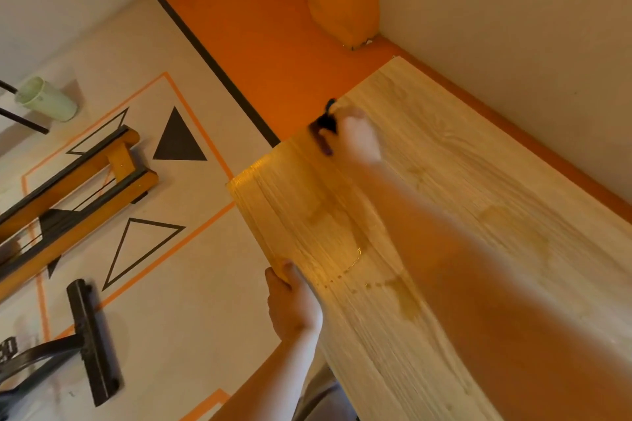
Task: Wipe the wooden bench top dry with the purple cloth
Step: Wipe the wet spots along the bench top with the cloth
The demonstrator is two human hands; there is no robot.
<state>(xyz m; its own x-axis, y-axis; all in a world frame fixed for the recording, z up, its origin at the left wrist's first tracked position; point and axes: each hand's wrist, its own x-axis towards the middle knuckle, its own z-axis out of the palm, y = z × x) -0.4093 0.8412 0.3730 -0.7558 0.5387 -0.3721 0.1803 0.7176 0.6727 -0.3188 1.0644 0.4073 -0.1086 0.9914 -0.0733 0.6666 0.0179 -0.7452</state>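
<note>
A: How much of the wooden bench top point(461, 202) do you think is dry now?

B: I cannot say for sure. Near your left hand point(294, 304) I see a line of water drops point(355, 263) and a shiny wet patch, so this part is not finished. The far part of the board looks more matte, but the picture is blurred there, so I only guess it is drier.

A: And where is the purple cloth point(325, 128)?

B: It is at the far corner of the bench, close to the edge above the orange floor point(273, 44). It looks dark and bunched, and it touches the wood. Your right hand point(360, 137) is on it or just beside it. The hand is very blurred, so I cannot tell how closed your fingers are, only that the cloth seems to be with that hand.

A: How are my arms placed?

B: Your right arm is stretched long over the board, almost straight to the far corner. Your left hand is closed on the near edge of the bench, thumb on top and fingers under the edge, as if you steady the board.

A: So what is left?

B: In my judgement, you need to bring the cloth to the wet area near your left hand.
</note>
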